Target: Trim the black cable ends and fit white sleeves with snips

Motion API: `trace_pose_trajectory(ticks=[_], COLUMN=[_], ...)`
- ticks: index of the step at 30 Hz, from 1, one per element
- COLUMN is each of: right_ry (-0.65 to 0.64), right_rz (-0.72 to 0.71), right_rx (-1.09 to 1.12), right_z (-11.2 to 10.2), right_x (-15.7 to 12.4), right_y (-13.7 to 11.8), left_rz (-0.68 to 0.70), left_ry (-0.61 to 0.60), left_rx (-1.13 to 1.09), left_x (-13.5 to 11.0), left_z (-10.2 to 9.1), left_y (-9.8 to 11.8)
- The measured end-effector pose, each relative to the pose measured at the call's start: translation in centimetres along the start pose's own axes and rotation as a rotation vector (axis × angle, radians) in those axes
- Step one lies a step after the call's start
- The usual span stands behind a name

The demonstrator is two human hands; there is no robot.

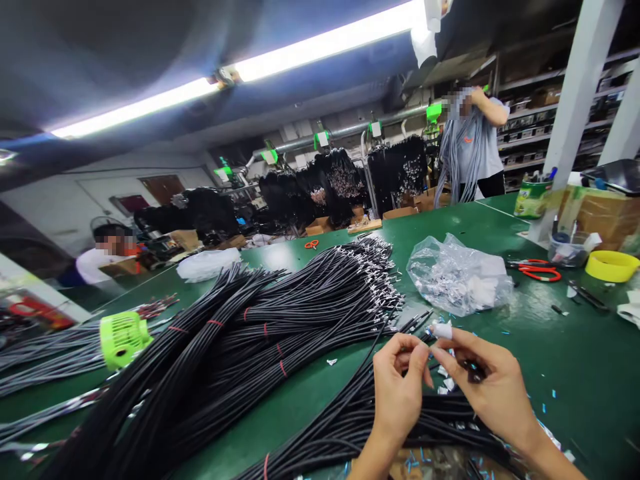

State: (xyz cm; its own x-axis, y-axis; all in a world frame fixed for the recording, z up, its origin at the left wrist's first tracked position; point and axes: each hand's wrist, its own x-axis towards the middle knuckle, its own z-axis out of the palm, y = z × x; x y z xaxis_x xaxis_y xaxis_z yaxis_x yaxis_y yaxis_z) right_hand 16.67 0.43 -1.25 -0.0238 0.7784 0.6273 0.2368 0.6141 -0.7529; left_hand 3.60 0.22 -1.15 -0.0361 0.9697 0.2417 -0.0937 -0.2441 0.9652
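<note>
My left hand (400, 380) is closed in a pinch, its fingertips meeting those of my right hand (485, 383). The right thumb and index finger are pinched too, with a white wrap (441, 331) around the index fingertip. Whatever lies between the fingertips is too small to make out. Something dark shows under the right palm. Beneath and beside both hands run loose black cables (345, 407). To the left lies a large pile of black cables (300, 293), tied in bundles with red bands, their ends carrying white tags (377, 273).
A clear plastic bag (460, 277) of small white pieces lies beyond my hands. Red-handled tools (540, 271) and yellow tape (611, 265) are at right. A green fan-like unit (123, 339) and grey cables (55, 350) lie left. One person (475, 147) stands across the table; another (107, 257) is far left.
</note>
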Motion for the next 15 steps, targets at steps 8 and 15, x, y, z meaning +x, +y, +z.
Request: trace_pose_trajectory(ticks=[8,15], right_ry=[0.054,0.058], right_rz=[0.189,0.233], right_rx=[0.077,0.083], right_z=[-0.3,-0.6], right_x=[0.3,0.7], right_y=[0.0,0.3], left_rz=[-0.025,0.123], left_ry=[-0.173,-0.119], left_rx=[-0.036,0.256], left_x=[0.9,0.5], left_z=[-1.1,-1.4], left_y=[0.6,0.8])
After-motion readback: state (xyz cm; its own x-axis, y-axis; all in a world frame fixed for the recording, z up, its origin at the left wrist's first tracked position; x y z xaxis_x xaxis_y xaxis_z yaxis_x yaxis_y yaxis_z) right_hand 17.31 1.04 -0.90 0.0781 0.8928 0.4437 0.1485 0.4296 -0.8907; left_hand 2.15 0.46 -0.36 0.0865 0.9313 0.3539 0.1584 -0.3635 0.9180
